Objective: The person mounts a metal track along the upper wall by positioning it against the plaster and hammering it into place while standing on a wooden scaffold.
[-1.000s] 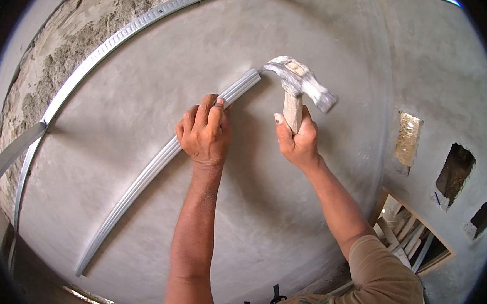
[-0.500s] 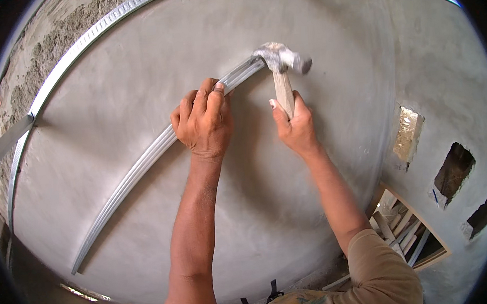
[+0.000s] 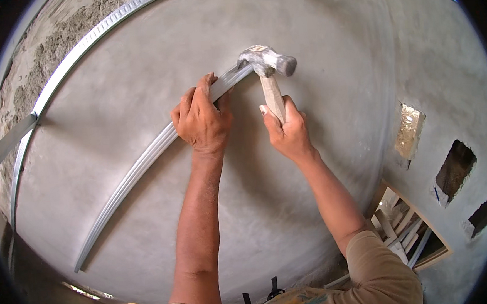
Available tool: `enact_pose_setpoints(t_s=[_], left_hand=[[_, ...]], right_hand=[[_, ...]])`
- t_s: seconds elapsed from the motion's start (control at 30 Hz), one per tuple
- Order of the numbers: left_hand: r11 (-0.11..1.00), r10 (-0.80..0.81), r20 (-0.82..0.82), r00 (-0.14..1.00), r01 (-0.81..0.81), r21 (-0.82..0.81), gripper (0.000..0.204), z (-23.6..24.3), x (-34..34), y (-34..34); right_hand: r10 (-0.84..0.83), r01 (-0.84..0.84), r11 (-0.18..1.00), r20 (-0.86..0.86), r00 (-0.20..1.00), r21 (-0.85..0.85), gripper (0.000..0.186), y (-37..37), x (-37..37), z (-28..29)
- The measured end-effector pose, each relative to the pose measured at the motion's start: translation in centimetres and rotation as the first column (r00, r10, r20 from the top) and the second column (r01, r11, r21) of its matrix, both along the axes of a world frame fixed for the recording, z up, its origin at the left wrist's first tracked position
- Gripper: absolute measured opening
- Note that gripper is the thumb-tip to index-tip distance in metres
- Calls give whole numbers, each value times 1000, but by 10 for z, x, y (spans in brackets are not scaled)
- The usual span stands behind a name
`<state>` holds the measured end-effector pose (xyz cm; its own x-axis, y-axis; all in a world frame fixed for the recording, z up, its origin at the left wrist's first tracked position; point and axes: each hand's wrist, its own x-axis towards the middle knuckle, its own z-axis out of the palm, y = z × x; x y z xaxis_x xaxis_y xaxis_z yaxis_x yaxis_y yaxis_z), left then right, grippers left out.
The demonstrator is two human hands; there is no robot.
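My left hand (image 3: 202,118) is closed around a long ribbed silver metal channel (image 3: 141,165), which lies slanting across the grey plastered wall (image 3: 100,94). Its fingers grip the strip below the upper end. My right hand (image 3: 286,127) holds a claw hammer by its pale wooden handle (image 3: 270,94). The dusty steel hammer head (image 3: 264,59) is at the channel's upper end, claw toward the strip and face to the right; whether it touches cannot be told for sure.
A perforated metal strip (image 3: 70,61) runs along the rough plaster edge at upper left, joined by another strip (image 3: 3,147). At right are a cut recess (image 3: 455,169), further openings and a wood-framed opening (image 3: 440,258) with timber pieces inside. Black straps (image 3: 274,286) show at the bottom.
My right hand and hammer have moved up and left, bringing the head over the channel's upper end. My left hand and the channel have shifted slightly upward in view.
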<state>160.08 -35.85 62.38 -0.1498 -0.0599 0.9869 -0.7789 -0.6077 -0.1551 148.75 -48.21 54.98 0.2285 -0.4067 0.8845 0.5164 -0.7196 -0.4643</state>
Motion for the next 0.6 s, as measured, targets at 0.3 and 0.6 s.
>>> enact_pose_setpoints(t_s=[0.3, 0.6], left_hand=[[999, -32, 4, 999, 32, -2, 47, 1, -5, -1], [1000, 18, -6, 1000, -18, -3, 45, -2, -4, -4]], right_hand=[[10, 2, 996, 129, 992, -92, 24, 9, 19, -11], [-33, 38, 992, 41, 999, -117, 24, -5, 12, -11]])
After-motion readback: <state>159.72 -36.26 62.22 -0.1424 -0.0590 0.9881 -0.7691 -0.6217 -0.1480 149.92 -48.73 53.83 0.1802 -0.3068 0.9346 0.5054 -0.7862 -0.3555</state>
